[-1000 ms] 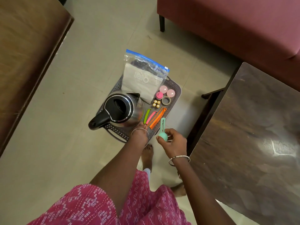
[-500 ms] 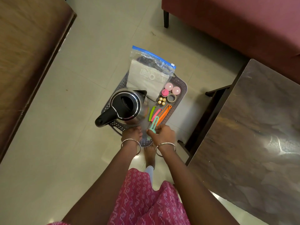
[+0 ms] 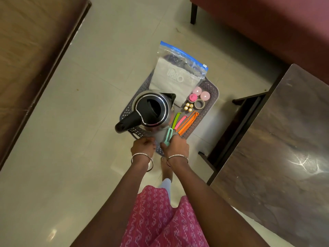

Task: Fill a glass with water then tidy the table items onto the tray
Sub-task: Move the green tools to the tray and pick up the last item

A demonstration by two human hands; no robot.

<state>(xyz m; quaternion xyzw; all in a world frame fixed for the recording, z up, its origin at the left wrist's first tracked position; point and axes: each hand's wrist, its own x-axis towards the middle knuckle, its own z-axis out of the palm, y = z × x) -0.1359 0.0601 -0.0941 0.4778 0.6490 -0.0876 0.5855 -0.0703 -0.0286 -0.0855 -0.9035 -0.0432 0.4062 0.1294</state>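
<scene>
Head view: right hand (image 3: pixel 176 147) pinches the teal clip (image 3: pixel 169 134), likely light and stiff, by its near end; left hand (image 3: pixel 143 146) grips the tray (image 3: pixel 214 94) rim.

The floor (image 3: pixel 53 157) is laid with pale, glossy tiles that catch a soft sheen near the lower left. A brown wooden surface (image 3: pixel 26 59) fills the left edge of the view. At the upper right stands a maroon sofa (image 3: pixel 267 24) on a dark leg (image 3: pixel 193 15). A dark table (image 3: pixel 284 157) occupies the right side, its polished top carrying a bright glare (image 3: pixel 306 163).
</scene>
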